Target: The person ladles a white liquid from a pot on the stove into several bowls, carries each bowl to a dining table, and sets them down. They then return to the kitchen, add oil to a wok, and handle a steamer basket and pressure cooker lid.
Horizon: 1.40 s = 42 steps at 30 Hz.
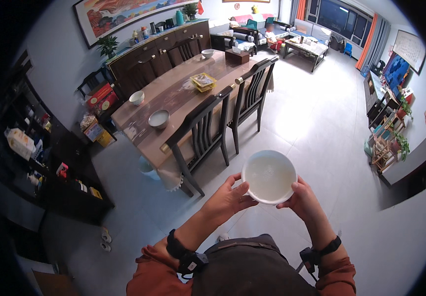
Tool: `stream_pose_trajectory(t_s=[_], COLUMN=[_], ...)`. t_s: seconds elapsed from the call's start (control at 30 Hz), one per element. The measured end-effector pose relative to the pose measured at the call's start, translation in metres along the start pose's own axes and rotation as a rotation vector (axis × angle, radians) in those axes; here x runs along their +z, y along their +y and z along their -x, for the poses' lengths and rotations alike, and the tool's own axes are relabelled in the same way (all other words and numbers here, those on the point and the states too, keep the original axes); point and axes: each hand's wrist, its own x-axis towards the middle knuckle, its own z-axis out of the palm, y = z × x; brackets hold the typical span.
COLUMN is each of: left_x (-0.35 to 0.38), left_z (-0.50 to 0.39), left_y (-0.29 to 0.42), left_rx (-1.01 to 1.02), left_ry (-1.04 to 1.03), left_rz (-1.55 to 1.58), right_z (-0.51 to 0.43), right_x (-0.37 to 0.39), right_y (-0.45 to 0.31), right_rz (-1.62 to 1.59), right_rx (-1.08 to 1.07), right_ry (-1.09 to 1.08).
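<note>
A white bowl point(269, 177) filled with a pale, cloudy liquid is held level in front of my body, above the floor. My left hand point(231, 194) grips its left side, the thumb up at the rim. On the opposite side, my right hand point(301, 196) holds the bowl with its thumb on the rim as well. Ahead and to the left stands a dining table point(177, 138). A grey bowl point(158, 119) of similar pale liquid rests near its closer end, with a white bowl point(137, 97) beyond it. Another white bowl point(207, 54) is at the far end.
Dark wooden chairs point(205, 129) line the table's right side. On the table are a yellow-edged package point(203, 81) and a tissue box point(237, 56). A dark shelf unit point(76, 181) stands at left. A person point(272, 37) sits by the distant sofa. Shoes point(105, 238) lie on the floor.
</note>
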Motion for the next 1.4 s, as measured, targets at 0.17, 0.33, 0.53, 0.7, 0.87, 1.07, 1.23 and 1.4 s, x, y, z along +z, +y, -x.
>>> stream_pose_trajectory(t_s=[0.17,0.33,0.53,0.7,0.87,1.07,1.23,1.4], left_x=[-0.022,-0.050,-0.059,-0.060,-0.076,-0.106,-0.124,-0.149], left_z=[-0.098,-0.190,-0.298,-0.374,-0.446,-0.509,-0.545,-0.578], left_y=[0.043,0.074,0.119,0.157,0.199,0.251,0.291,0.319], left_rx=[0.010,0.017,0.101,0.141,0.181,0.178,0.233,0.347], left_ry=[-0.045,0.122,0.260,0.334,0.329,0.253,0.289,0.374], left_rz=[0.020,0.009,0.008,0.093,0.083,0.151,0.188,0.209], right_z=[-0.093,-0.190,-0.303,-0.397,-0.491,-0.582,-0.655,-0.738], right_x=[-0.030,-0.077,-0.135,-0.170,-0.186,-0.179,-0.175,-0.166], right_y=[-0.044,-0.090,-0.161,-0.209,-0.235,-0.270,-0.298,-0.312], right_rz=[-0.008,0.045,0.099,0.127,0.132,0.175,0.210,0.195], right_rx=[-0.031,-0.049,0.015,0.062,0.087,0.153,0.210,0.305], right_ry=[-0.016,-0.008,-0.020,-0.030,-0.068,-0.107,-0.227,-0.435])
